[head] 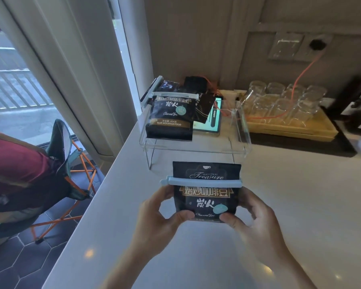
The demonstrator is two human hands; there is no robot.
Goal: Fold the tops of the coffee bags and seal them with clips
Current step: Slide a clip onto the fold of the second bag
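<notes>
I hold a black coffee bag [206,197] upright over the white counter, between both hands. My left hand [157,217] grips its left edge and bottom corner, and my right hand [252,220] grips the right side. A light blue clip [202,182] is clamped across the bag below its top. A second black coffee bag [169,118] stands on a clear acrylic shelf [215,146] farther back, with a white clip [175,94] across its top. More dark bags [198,94] lean behind it.
A wooden tray [290,130] with several upturned glasses stands at the back right. An orange cable [300,76] runs down from a wall socket. A phone with a lit screen [213,119] lies on the shelf. A folding chair [71,163] stands left of the counter [113,226].
</notes>
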